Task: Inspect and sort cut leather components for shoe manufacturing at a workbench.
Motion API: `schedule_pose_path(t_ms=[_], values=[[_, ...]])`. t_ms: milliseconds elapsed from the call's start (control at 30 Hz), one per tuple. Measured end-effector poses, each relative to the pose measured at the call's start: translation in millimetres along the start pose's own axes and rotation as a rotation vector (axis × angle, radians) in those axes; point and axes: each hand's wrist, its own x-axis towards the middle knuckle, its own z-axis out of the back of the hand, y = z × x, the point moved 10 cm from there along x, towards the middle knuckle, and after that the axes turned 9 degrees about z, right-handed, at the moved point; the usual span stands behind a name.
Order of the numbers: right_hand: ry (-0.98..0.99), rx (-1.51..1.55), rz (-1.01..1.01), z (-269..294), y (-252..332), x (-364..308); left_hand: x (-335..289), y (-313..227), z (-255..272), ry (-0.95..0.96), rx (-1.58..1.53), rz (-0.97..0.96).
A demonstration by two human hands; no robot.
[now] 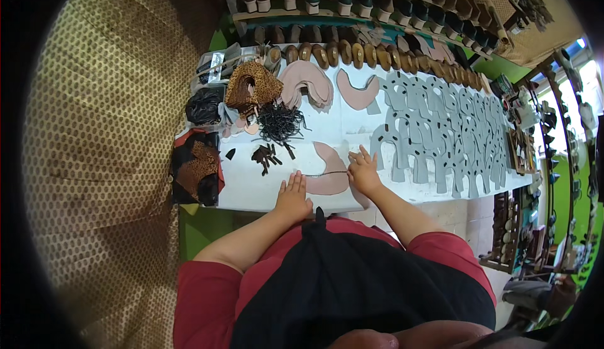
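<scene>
Near the front edge of the white table, a curved pink shoe-upper piece lies flat. Across it runs a thin dark cord, nearly straight between my two hands. My left hand rests flat at the cord's left end, fingers stretched out and pressed on the piece's edge. At the other end is my right hand, its fingers spread on the table and the piece's right side. Whether either hand pinches the cord underneath cannot be made out. Short dark strips are scattered beyond my left hand.
A tangle of black cords, stacked pink pieces and leopard-print pieces stand at the far left. Another pink piece lies further back. Grey cut-out uppers cover the right side. Shoe lasts line the back, below shelves.
</scene>
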Motion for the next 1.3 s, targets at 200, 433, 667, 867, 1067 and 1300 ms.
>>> schedule_pose_path(t_ms=[200, 433, 667, 867, 1067, 1300], values=[[0.057, 0.095, 0.128, -0.5, -0.9, -2.4, -2.9, 1.4, 2.0, -0.053, 0.005, 0.030], [-0.144, -0.045, 0.342, -7.4, 10.7, -4.1, -9.9, 2.7, -2.5, -0.128, 0.012, 0.061], [0.256, 0.112, 0.172, 5.7, 19.8, -4.6, -7.4, 4.4, -5.5, -0.098, 0.030, 0.054], [0.335, 0.174, 0.089, -2.4, 26.0, -18.8, -7.0, 5.4, 1.8, -0.090, 0.018, 0.070], [0.334, 0.116, 0.019, -8.0, 25.9, -24.2, -4.4, 4.9, -1.9, -0.027, 0.026, 0.090], [0.345, 0.007, 0.037, -15.6, 31.8, -31.0, -2.2, 1.7, 1.8, -0.045, 0.053, 0.107]])
